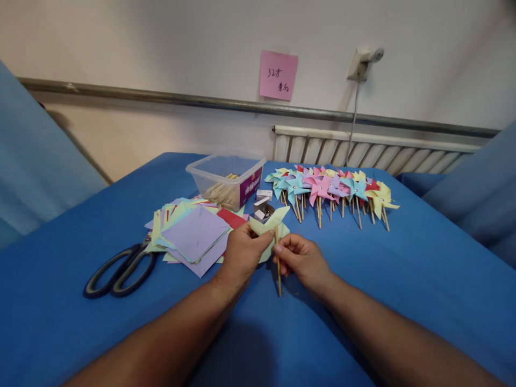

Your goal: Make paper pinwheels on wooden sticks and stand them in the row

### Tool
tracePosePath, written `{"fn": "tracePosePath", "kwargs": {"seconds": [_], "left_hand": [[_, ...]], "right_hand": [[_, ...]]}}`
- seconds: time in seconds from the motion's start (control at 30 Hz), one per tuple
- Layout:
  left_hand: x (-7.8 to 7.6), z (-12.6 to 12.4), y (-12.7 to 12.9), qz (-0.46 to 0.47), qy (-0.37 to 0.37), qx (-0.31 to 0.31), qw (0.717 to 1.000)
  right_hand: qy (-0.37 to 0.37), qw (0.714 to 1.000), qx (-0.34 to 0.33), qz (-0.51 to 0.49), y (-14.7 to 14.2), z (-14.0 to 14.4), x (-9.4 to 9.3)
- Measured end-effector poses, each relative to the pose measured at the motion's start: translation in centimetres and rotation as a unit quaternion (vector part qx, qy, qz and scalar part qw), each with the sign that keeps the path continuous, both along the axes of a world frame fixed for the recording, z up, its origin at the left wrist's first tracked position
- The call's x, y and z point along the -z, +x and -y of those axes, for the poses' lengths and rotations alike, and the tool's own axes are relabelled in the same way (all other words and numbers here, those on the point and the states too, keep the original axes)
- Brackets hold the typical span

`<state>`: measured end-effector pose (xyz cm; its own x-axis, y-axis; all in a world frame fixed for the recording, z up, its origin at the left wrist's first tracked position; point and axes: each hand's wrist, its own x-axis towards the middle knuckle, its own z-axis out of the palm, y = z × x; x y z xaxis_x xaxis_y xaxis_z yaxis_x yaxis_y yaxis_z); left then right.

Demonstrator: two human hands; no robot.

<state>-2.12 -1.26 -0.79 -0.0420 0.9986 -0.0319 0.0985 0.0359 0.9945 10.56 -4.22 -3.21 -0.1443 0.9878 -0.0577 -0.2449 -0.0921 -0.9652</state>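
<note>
Left hand pinches the pale-green pinwheel — right hand grips its wooden stick. Judging by this, the stick is being pinned on; alignment matters next.

One head-worn camera looks forward and down — close over the blue table — toward the wall.

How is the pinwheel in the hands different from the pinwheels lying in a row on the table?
The held pinwheel is pale yellow-green and gripped by the left hand and right hand; the row of pinwheels mixes pink, blue, purple and yellow and lies untouched on the blue table. Both have paper blades on wooden sticks.
</note>
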Motion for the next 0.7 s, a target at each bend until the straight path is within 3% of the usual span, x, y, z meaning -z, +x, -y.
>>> {"fn": "tracePosePath", "kwargs": {"seconds": [0.7], "left_hand": [[0.19,0.08,-0.09,-0.009,0.009,-0.012,1.0]], "right_hand": [[-0.002,1.0,0.009,0.0,-0.04,0.17,-0.12]]}}
